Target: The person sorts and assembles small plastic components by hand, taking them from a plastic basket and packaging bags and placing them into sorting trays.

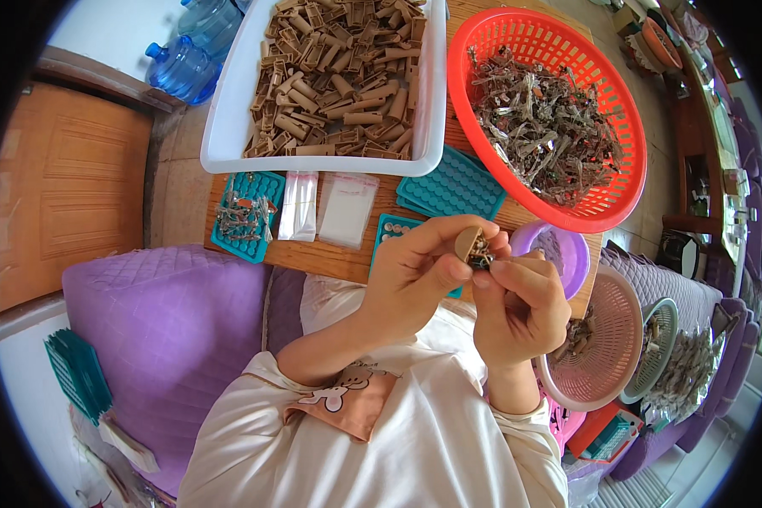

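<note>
Left arm: the forearm rises from the lower left, and the left hand (408, 275) is raised near the table's front edge, its wrist bent so that the fingers reach right.
Left fingers: closed in a pinch, thumb below and index finger above, around a tan plastic half-round casing (466, 244).
Right arm: the forearm comes up almost straight from below; the right hand (523, 311) is curled, its knuckles to the right.
Right fingers: narrow, thumb and index fingertips together at the small dark metal parts (482, 261) in the casing.
Casing position: between the two hands, above the front edge of the brown wooden table (306, 252).
Casing direction: rounded back to the left, open side with the metal parts to the right; the visible piece leans slightly, its longer line running from upper right to lower left.
Hidden: fingers cover much of the casing, so its full length cannot be told; the metal parts are too small to make out singly.
Behind the hands: a white plastic tub (436, 140) of tan pieces, cut off above, and a red perforated plastic basket (463, 110) of shiny, clear-wrapped parts.
Partly covered: a purple round plastic basin (577, 264), behind the right hand.
</note>
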A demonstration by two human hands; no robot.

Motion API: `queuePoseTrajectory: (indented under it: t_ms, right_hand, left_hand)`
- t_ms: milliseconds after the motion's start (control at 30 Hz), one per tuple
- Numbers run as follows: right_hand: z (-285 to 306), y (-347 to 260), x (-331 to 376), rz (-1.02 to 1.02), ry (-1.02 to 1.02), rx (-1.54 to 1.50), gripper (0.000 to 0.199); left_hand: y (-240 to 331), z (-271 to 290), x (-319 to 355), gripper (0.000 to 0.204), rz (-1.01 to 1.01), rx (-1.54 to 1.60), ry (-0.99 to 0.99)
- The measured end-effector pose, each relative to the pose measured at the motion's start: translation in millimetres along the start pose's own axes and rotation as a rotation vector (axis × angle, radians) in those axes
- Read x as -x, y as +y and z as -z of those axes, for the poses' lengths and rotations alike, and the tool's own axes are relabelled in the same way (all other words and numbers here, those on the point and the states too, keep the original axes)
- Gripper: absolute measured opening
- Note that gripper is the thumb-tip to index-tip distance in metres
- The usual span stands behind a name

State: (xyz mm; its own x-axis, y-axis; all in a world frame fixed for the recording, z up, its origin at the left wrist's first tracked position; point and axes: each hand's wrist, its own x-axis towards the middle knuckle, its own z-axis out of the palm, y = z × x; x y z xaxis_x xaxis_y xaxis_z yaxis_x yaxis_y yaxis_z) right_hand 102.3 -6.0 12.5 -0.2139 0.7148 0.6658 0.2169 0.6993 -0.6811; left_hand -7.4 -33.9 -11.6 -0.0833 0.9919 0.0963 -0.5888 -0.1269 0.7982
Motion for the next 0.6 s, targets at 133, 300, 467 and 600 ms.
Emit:
queuePoseTrajectory:
  t_ms: [133, 300, 467, 600]
  right_hand:
    - [0.8, 1.9, 0.9, -0.005, -0.017, 0.007, 0.025]
    - [2.2, 6.2, 2.0, 0.028, -0.059, -0.036, 0.024]
    - [-2.4, 8.7, 13.7, -0.100, -0.104, 0.074, 0.031]
    - [-5.6, 13.8, 17.1, 0.005, -0.113, 0.105, 0.030]
  left_hand:
    - [5.4, 0.9, 1.2, 0.053, 0.069, -0.065, 0.007]
    - [12.3, 4.0, 2.3, 0.057, 0.184, -0.088, -0.011]
    - [7.1, 6.8, 5.6, 0.058, 0.191, -0.084, 0.116]
    - [3.2, 5.2, 10.6, 0.059, 0.220, 0.064, 0.102]
